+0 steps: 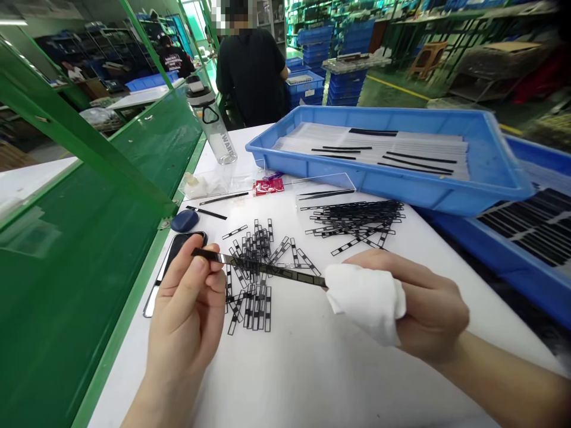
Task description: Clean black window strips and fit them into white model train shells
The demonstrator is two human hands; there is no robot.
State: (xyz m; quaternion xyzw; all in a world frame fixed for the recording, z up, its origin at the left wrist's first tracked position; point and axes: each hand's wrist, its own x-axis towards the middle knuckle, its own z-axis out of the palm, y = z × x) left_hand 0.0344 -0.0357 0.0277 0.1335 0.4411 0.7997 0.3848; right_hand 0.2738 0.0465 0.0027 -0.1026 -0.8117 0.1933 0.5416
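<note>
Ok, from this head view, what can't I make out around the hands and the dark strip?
All in the head view:
Dark strip: right end hidden by the white cloth.
Right hand: fingertips hidden by the white cloth.
Phone: lower right part hidden behind the left hand.
Rightmost blue tray: cut off by the right edge.
Red packet: print too small to read.

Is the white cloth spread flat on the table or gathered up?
Gathered up: the white cloth is in the right hand, creased and covering its fingertips, against one end of the dark strip.
</note>
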